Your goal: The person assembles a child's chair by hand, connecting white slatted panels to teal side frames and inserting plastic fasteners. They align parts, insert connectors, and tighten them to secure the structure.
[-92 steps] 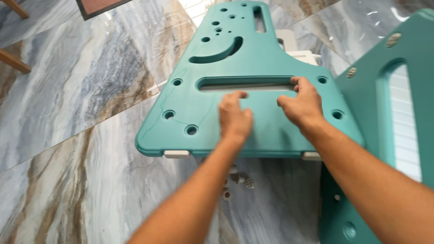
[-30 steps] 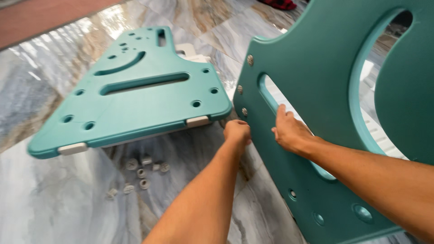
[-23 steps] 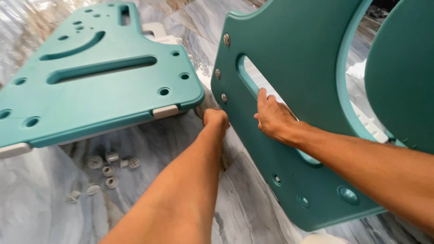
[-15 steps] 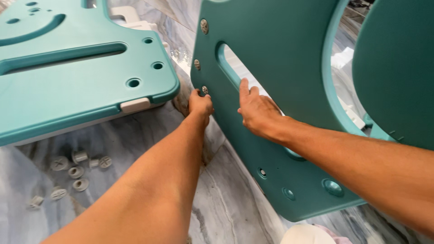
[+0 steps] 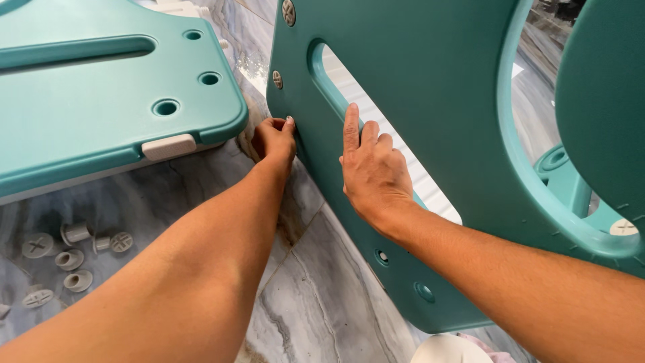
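Note:
A large teal plastic panel stands upright on the marble floor, with a long slot, a big round cut-out and grey screw caps along its left edge. My left hand grips that left edge low down, fingers curled around it. My right hand rests on the lower rim of the slot, index finger pointing up along the panel face, other fingers hooked into the slot. A second teal panel lies flat to the left, with round holes and a white foot.
Several loose grey plastic fasteners lie on the marble floor at lower left. Behind the big cut-out is another teal part. A white rounded object shows at the bottom edge.
My view has swung from the flat panel to the upright one and closed in. My left hand moved to its left edge and my right hand onto the slot rim.

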